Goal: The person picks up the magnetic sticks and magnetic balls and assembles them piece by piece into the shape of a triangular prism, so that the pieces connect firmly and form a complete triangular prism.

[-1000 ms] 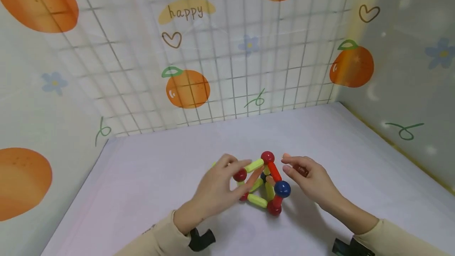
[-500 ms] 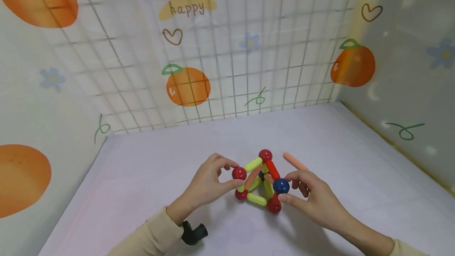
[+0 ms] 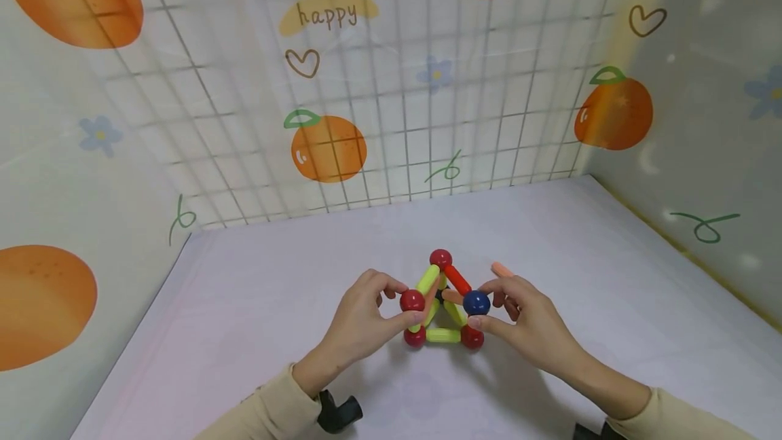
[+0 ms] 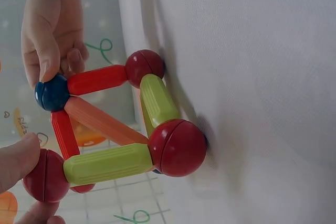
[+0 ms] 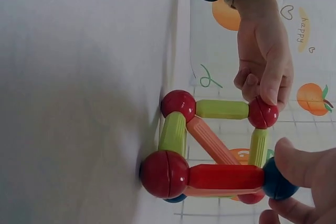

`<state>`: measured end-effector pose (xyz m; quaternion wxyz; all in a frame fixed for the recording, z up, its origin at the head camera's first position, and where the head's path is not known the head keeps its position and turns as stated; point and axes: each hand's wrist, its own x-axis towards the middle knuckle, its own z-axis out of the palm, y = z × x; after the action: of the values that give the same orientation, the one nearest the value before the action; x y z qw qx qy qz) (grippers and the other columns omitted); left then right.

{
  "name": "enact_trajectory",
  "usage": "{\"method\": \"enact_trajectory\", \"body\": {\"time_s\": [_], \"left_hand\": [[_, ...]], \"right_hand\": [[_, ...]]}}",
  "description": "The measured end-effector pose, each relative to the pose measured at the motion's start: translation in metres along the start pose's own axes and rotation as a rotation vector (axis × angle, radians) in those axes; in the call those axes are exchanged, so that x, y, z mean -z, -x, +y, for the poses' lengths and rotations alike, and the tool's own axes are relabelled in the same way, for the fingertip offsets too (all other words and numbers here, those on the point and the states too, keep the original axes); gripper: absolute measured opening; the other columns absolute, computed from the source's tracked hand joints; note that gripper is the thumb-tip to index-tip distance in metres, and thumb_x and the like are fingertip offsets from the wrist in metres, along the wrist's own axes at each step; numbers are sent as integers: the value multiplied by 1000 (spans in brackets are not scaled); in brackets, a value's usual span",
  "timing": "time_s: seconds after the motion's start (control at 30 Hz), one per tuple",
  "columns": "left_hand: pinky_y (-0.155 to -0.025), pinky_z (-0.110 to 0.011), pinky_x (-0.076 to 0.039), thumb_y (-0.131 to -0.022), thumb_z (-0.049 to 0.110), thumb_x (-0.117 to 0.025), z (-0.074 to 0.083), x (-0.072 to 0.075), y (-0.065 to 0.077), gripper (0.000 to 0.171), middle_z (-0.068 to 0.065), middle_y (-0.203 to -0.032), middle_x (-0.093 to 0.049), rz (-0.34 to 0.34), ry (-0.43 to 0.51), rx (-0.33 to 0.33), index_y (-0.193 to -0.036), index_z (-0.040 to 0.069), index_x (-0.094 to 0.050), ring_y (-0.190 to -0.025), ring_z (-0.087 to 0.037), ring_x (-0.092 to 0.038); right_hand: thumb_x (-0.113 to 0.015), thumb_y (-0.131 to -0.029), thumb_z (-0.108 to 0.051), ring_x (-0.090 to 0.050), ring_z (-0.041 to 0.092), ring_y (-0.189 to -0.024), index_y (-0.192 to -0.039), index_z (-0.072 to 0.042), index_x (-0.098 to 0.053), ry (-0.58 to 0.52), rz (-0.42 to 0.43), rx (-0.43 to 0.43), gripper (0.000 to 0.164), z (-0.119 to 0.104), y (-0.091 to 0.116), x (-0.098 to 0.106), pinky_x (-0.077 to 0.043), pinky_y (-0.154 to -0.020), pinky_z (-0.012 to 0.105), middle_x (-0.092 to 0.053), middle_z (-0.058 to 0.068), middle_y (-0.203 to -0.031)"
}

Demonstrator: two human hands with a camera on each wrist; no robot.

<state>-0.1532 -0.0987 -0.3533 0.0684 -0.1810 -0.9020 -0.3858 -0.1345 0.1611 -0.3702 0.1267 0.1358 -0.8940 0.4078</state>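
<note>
A magnetic ball-and-rod frame, with a yellow-green front rod [image 3: 443, 336], stands on the table between both hands. My left hand [image 3: 360, 321] pinches its upper left red ball [image 3: 412, 300] between thumb and fingers. Across from it, my right hand [image 3: 530, 321] pinches the upper right blue ball [image 3: 476, 303]. Another red ball [image 3: 440, 259] tops the far side, joined by a yellow-green rod [image 3: 427, 280] and a red rod [image 3: 457, 280]. Two lower red balls rest on the table, the nearer one in the left wrist view [image 4: 177, 148] below the left hand. Orange rods [image 5: 215, 142] run diagonally inside.
A loose orange rod [image 3: 501, 269] lies behind the right hand, partly hidden by it. White curtains printed with oranges [image 3: 328, 149] enclose the pale table [image 3: 281, 257] at the back and sides. Black straps with mounts [image 3: 339, 413] sit at the wrists.
My right hand has come from beside the loose orange rod to the blue ball. My left hand has drawn back to the red ball. The frame has turned, its front rod now level.
</note>
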Motion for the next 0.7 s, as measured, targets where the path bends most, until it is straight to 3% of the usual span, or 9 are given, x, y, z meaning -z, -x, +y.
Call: {"method": "enact_trajectory", "body": {"time_s": [0.37, 0.7], "left_hand": [[-67, -22, -42, -78, 32, -83, -1, 1, 4, 35, 6, -91, -55, -20, 10, -8, -106, 19, -67, -84, -18, -51], [-73, -22, -45, -77, 31, -84, 1, -3, 5, 34, 7, -91, -56, 8, 0, -24, -105, 19, -68, -86, -9, -49]], "right_hand": [[-86, -74, -25, -46, 14, -74, -105, -21, -69, 12, -13, -33, 36, -2, 0, 1, -40, -61, 21, -57, 4, -88], [-86, -74, -26, -48, 18, -74, -105, -21, -69, 6, -12, -40, 36, -1, 1, 0, -39, -61, 21, -57, 5, -89]]}}
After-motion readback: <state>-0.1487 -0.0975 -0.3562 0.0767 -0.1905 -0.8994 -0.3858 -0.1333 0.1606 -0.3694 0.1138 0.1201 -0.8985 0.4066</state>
